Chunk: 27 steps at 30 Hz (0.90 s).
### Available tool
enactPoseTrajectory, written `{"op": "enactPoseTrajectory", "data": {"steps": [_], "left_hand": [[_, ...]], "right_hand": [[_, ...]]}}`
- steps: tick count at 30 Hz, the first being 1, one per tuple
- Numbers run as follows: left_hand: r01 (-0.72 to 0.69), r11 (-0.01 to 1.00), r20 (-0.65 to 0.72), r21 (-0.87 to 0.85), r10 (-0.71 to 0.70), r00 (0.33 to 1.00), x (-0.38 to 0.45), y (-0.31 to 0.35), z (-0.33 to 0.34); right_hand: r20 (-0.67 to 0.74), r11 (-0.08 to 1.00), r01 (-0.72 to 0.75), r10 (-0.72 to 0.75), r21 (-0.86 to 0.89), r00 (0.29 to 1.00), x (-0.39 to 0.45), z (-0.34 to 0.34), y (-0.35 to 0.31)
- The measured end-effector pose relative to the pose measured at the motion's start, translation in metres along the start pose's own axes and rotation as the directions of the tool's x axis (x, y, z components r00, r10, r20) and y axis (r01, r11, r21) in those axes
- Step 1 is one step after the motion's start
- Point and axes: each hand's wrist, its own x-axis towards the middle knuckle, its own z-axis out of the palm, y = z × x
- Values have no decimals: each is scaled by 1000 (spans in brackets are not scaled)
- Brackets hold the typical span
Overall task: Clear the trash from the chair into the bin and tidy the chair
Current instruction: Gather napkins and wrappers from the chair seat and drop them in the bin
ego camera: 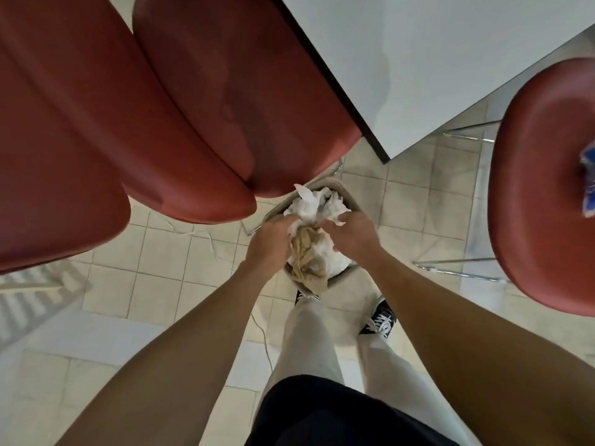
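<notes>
A grey bin (349, 201) stands on the tiled floor just below a red chair seat (231, 101). Crumpled white tissue (314, 204) and a brown paper bag (307, 259) fill its mouth. My left hand (269, 239) grips the paper wad from the left. From the right, my right hand (352, 231) pinches the same wad. Both hands are over the bin opening. A second red chair (541, 201) at the right carries a blue and white wrapper (587, 185) at the frame's edge.
A white table (434, 59) with a dark edge overhangs at the top right. Another red chair (48, 156) is at the left. Chrome chair legs (460, 263) cross the floor at the right. A thin cable (206, 236) lies on the tiles. My feet stand behind the bin.
</notes>
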Motion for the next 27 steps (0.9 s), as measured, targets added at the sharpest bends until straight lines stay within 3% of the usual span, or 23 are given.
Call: {"op": "enactPoseTrajectory", "data": {"steps": [11, 17, 27], "left_hand": [[92, 994, -89, 57, -87, 992, -17, 40, -18], [-19, 991, -68, 131, 29, 997, -28, 96, -8], [-182, 982, -12, 51, 183, 983, -62, 219, 54]], "right_hand": [[-18, 994, 22, -20, 106, 1000, -38, -42, 22], [-61, 988, 60, -52, 145, 997, -68, -79, 54], [-185, 988, 90, -67, 125, 981, -114, -190, 173]]}}
